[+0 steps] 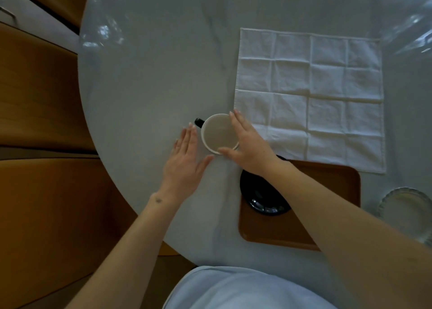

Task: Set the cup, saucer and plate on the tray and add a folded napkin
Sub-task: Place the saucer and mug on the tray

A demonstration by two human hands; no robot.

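Observation:
A white-lined cup with a dark handle pointing left stands on the round table, left of the tray. My right hand cups its right rim, thumb on the near edge and fingers along the far side. My left hand lies flat and open just left of the cup, apart from it. A black saucer rests on the left end of the brown wooden tray, partly under my right forearm. A white napkin lies unfolded and creased beyond the tray. A pale scalloped plate sits right of the tray.
The round grey marble table curves away at the left, with wooden flooring or cabinetry beyond its edge. Clear glassware shows at the far right corner. My light blue clothing fills the bottom of the view.

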